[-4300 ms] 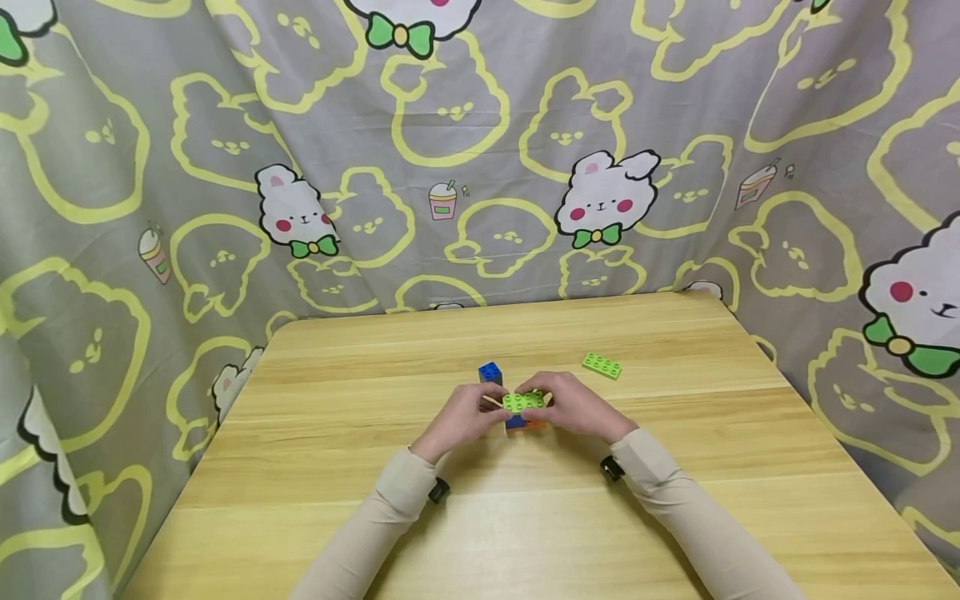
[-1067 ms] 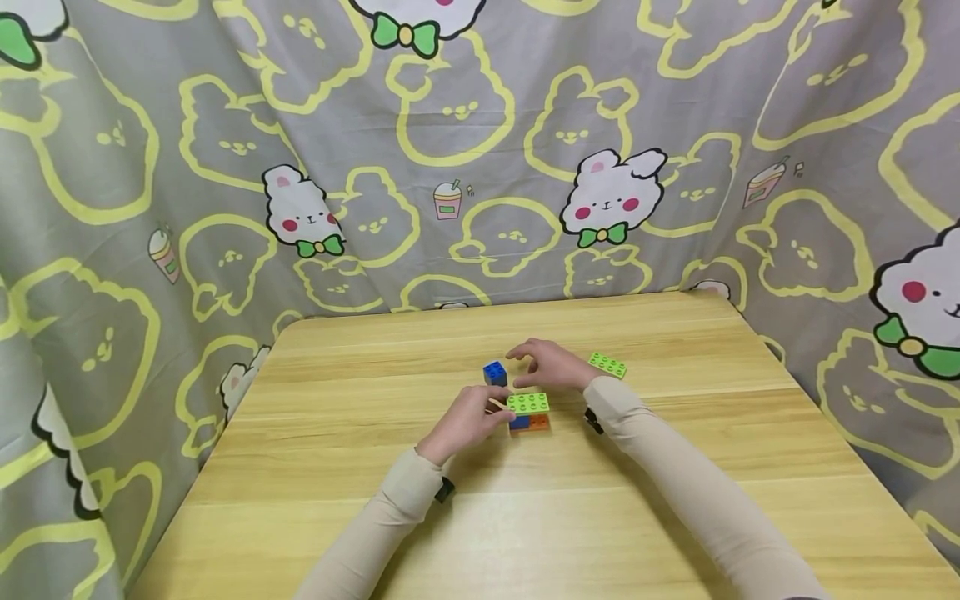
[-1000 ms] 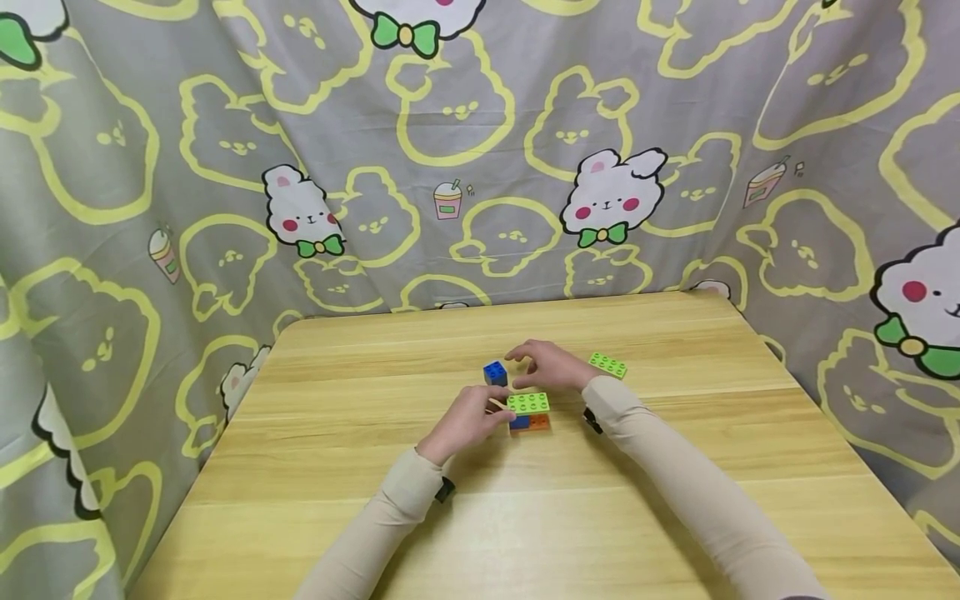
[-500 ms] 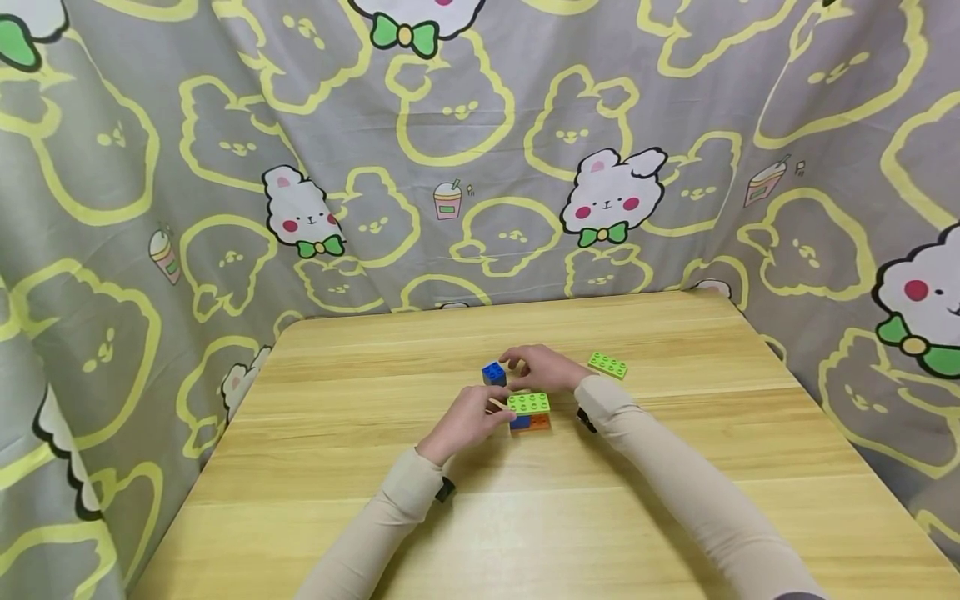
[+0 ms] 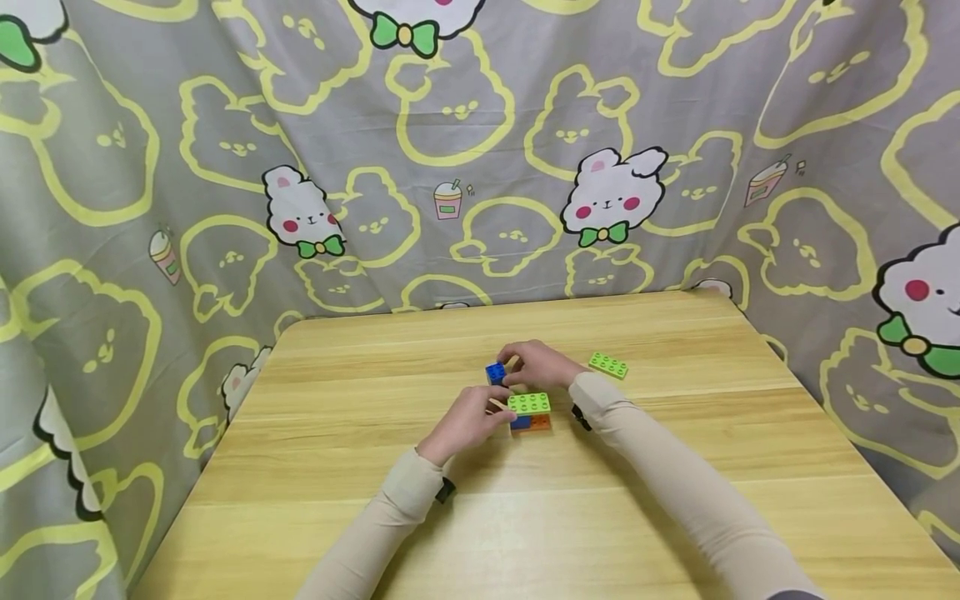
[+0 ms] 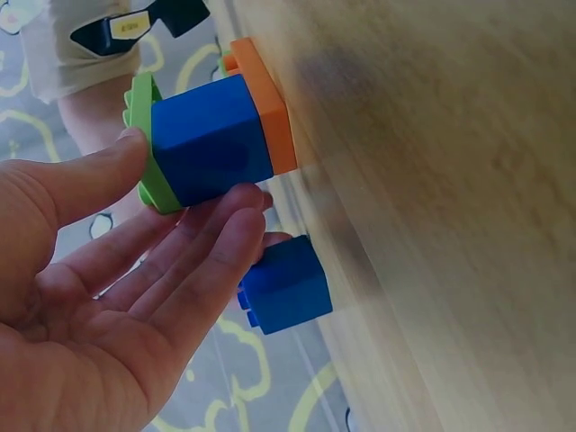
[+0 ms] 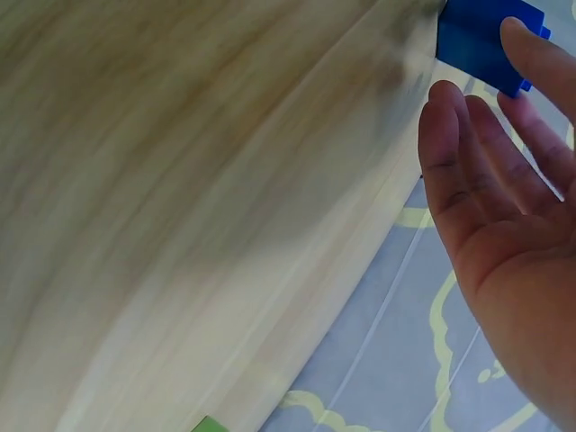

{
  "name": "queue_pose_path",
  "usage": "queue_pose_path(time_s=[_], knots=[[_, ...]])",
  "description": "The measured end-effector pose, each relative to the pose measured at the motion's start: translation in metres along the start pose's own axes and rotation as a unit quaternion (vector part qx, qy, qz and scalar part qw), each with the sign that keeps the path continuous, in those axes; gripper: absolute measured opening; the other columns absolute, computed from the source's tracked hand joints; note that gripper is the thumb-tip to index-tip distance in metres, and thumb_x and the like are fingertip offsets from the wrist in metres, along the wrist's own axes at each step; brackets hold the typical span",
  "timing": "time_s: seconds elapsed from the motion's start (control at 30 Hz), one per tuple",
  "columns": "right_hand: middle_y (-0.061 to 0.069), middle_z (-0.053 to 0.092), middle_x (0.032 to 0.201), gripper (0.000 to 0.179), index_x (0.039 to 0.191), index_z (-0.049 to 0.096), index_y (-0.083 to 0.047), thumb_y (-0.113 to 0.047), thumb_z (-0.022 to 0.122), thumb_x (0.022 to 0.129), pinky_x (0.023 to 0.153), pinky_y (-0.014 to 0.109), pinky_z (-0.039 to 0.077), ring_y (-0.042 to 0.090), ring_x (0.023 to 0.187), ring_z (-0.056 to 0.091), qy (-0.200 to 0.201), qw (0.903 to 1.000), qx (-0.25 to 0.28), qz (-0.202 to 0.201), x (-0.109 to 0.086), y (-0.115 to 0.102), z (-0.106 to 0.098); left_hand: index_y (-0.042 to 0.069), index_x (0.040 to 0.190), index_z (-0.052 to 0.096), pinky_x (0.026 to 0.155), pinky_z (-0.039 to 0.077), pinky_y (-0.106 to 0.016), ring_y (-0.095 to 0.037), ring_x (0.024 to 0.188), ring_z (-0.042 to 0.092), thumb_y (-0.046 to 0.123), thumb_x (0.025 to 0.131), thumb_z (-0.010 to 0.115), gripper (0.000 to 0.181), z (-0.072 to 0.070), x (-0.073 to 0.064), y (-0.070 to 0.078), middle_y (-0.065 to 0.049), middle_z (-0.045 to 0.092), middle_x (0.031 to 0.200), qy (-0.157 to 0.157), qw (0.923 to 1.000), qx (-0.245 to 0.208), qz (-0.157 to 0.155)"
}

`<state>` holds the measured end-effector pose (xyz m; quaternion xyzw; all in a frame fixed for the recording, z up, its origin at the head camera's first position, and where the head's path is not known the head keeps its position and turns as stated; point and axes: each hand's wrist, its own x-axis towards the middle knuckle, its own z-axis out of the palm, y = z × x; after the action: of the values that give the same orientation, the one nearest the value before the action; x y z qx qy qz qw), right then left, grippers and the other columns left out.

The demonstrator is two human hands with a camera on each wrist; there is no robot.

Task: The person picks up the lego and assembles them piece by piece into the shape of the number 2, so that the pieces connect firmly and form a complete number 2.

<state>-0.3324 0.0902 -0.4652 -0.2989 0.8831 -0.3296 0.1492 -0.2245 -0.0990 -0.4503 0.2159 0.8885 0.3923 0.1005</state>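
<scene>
On the wooden table stands a stack of toy building blocks: a light green studded plate (image 5: 529, 404) on top, a blue block (image 6: 211, 139) under its left part, an orange plate (image 6: 267, 108) at the bottom. My left hand (image 5: 468, 423) holds the stack's left end, thumb against the green plate and fingers beside the blue block. Just behind stands a separate blue block (image 5: 495, 372), studs up. My right hand (image 5: 542, 367) pinches that block from the right; its thumb lies on the block in the right wrist view, and other fingers extend loosely.
Another light green studded plate (image 5: 608, 365) lies right of my right hand, near its forearm. The wooden table (image 5: 360, 367) ends at the back against a grey patterned curtain (image 5: 405, 242). Both wrists carry small black cameras.
Earlier both hands were on the stack. The right hand then left it, reached behind, and has moved left until its thumb and finger meet the separate blue block. The left hand stays put.
</scene>
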Motion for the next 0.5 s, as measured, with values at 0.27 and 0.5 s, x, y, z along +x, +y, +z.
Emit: queue_pose_path(time_s=[0.27,0.5], knots=[[0.012,0.068,0.125,0.030,0.123,0.061,-0.011,-0.020,0.072,0.097,0.094,0.041,0.058,0.026,0.107,0.072,0.018,0.9997,0.013,0.007,-0.008,0.004,-0.004,0.001,0.129,0.067,0.081,0.061,-0.032,-0.024,0.098,0.074,0.015,0.101,0.067,0.031,0.001,0.002,0.001,-0.013,0.071,0.124,-0.011,0.9999,0.005,-0.001],[0.012,0.066,0.127,0.030,0.125,0.060,-0.012,-0.021,0.070,0.098,0.095,0.041,0.058,0.025,0.109,0.071,0.037,0.9989,0.022,0.016,-0.015,0.007,-0.008,0.002,0.129,0.067,0.081,0.061,-0.033,-0.023,0.096,0.073,0.015,0.101,0.066,0.031,0.003,0.002,0.001,-0.012,0.072,0.121,-0.010,0.9999,-0.004,-0.006]])
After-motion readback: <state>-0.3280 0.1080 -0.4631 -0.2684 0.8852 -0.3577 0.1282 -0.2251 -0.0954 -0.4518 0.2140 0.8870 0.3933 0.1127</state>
